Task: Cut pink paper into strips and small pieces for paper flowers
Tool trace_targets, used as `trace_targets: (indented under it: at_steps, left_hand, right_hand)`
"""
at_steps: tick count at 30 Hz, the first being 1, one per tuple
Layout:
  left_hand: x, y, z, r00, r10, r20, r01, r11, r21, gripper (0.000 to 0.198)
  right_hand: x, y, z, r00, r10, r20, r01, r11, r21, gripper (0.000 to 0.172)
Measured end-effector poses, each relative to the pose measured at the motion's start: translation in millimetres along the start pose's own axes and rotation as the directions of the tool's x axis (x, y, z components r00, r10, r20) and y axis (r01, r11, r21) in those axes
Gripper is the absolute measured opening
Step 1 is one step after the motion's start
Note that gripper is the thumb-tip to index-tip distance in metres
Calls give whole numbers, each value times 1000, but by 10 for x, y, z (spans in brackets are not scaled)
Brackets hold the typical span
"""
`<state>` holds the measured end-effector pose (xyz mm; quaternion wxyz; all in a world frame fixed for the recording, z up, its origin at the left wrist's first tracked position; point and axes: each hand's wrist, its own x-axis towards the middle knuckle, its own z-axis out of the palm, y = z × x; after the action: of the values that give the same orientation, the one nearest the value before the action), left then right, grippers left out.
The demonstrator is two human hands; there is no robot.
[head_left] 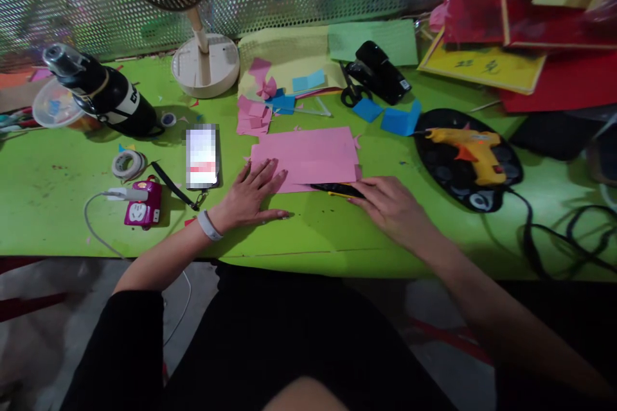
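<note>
A folded sheet of pink paper (308, 154) lies on the green table in front of me. My left hand (253, 196) is spread flat, its fingers pressing on the paper's left end and its thumb out on the table. At the paper's near right edge, my right hand (388, 205) is closed around a slim black-and-yellow utility knife (340, 190). The knife's front part lies along the near edge, between the paper's layers, so its tip is hidden. Small pink paper pieces (254, 117) are just beyond the sheet.
Blue paper pieces (367, 110), scissors (354, 93) and a black stapler (380, 74) lie behind. At right, a yellow glue gun (470, 151) rests on a black tray. Leftward are a phone (201, 157), tape roll (128, 165), purple socket adapter (143, 204), bottle (108, 96) and fan (207, 67).
</note>
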<state>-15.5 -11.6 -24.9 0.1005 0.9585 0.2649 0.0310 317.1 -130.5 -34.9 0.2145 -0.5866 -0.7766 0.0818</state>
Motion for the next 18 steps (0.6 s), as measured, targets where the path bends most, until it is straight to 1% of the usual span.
trace_targets:
  at_steps: [4,9,14,18]
  left_hand:
    - [5,8,16,1000,-8,8,8,1000,-9,98]
    - [3,5,17,1000,4,3,-4,1000,-11,99]
    - [-4,20,25,1000,2,6,-2,1000,13,97]
    - [-3,55,-16,999,-11,31,11,1000,-3,96]
  right_hand:
    - [-10,-47,39,1000,-16,2,16,1000,4,40]
    - [17,-62,82,998,-49,-25,49,999,-6,40]
    - [61,-54,120,987,-146,-67,147,989,0,40]
    - [46,-44,125,979,-176,-102,177,984,7,39]
